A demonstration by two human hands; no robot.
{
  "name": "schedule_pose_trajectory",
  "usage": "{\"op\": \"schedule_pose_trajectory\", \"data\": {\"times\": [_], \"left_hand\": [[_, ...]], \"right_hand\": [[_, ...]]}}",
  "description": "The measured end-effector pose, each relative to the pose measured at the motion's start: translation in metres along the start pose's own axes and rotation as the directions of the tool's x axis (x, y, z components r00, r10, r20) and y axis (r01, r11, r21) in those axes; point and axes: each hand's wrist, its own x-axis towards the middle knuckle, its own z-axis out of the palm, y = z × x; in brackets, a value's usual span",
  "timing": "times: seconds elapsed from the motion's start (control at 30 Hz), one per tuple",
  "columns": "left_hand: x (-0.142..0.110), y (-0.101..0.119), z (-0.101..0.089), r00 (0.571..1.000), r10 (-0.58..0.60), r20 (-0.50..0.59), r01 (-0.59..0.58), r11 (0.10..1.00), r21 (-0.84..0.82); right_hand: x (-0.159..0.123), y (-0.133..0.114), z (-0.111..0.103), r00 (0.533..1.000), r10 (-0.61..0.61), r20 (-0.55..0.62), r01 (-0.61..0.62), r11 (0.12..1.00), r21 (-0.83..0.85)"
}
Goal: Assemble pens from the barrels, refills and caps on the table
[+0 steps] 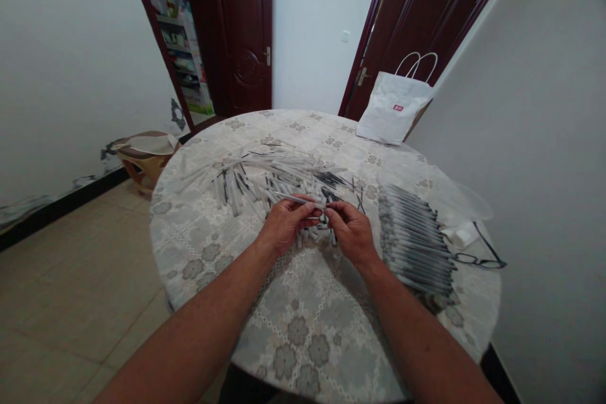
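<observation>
Pale grey, a slender pen-like tube is pinched in the left hand above loose tubes; at its right end, the right hand is bunched, its hold unclear. End-work seems underway; steady alignment is probably called for.

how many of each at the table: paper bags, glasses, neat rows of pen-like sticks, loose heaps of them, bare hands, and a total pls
White paper bag: 1
Pair of glasses: 1
Neat row of sticks: 1
Loose heap of sticks: 1
Bare hands, left hand and right hand: 2
Total: 6
</observation>
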Motion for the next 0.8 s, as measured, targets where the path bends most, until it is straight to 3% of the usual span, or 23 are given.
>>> {"op": "schedule_pose_trajectory", "data": {"times": [0.17, 0.37, 0.5, 0.63, 0.8], "left_hand": [[0.0004, -0.004, 0.0, 1.0, -0.012, 0.018, 0.012, 1.0, 0.011], [-0.0004, -0.004, 0.0008, 1.0, 0.004, 0.009, -0.004, 1.0, 0.009], [-0.0019, -0.0036, 0.0016, 1.0, -0.002, 0.006, 0.002, 1.0, 0.027], [-0.0026, -0.0048, 0.0022, 1.0, -0.008, 0.018, 0.008, 1.0, 0.029], [-0.0009, -0.0042, 0.001, 1.0, 0.012, -0.005, -0.012, 1.0, 0.011]], "right_hand": [[-0.0011, -0.0016, -0.0034, 0.997, 0.0, 0.076, 0.009, 0.993, -0.121], [-0.0053, 0.0054, -0.0026, 0.997, -0.068, 0.029, 0.07, 0.993, -0.098], [-0.006, 0.0026, -0.0033, 0.993, -0.077, 0.085, 0.091, 0.979, -0.18], [-0.0059, 0.0025, -0.0033, 0.99, -0.02, 0.141, 0.04, 0.99, -0.136], [-0.0066, 0.0041, -0.0034, 0.995, -0.072, 0.067, 0.078, 0.993, -0.085]]}}
